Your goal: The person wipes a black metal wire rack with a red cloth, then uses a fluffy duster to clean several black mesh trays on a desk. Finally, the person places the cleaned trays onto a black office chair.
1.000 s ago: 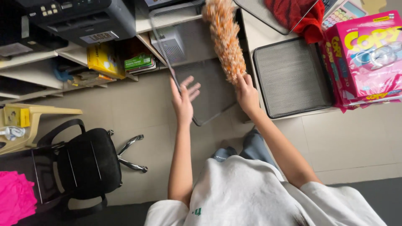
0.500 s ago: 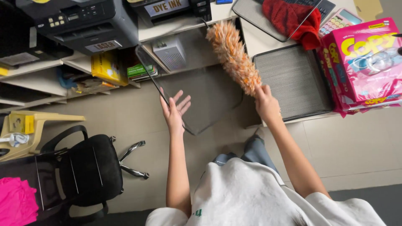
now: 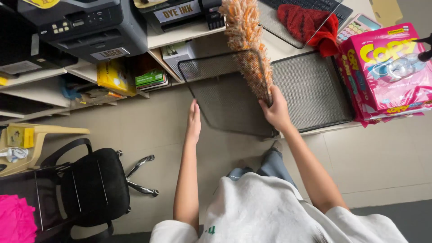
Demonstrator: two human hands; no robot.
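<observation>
My left hand (image 3: 194, 122) grips the near left edge of a black wire-mesh tray (image 3: 225, 101), held tilted above the floor with its open face turned toward me. My right hand (image 3: 275, 111) is closed on the handle of an orange fluffy duster (image 3: 245, 40). The duster's head rises past the tray's right rim and its lower part lies inside the tray against the mesh. A second black mesh tray (image 3: 315, 90) lies flat on the desk just right of my right hand.
Printers (image 3: 85, 24) sit on shelves at upper left, with boxes and paper packs below. A red cloth (image 3: 306, 22), calculator (image 3: 360, 24) and pink paper reams (image 3: 391, 67) occupy the desk at right. A black office chair (image 3: 92, 180) stands at lower left.
The tray has swung from edge-on to face-on, and my left hand closed on its edge. My right hand moved the duster left and down into the tray.
</observation>
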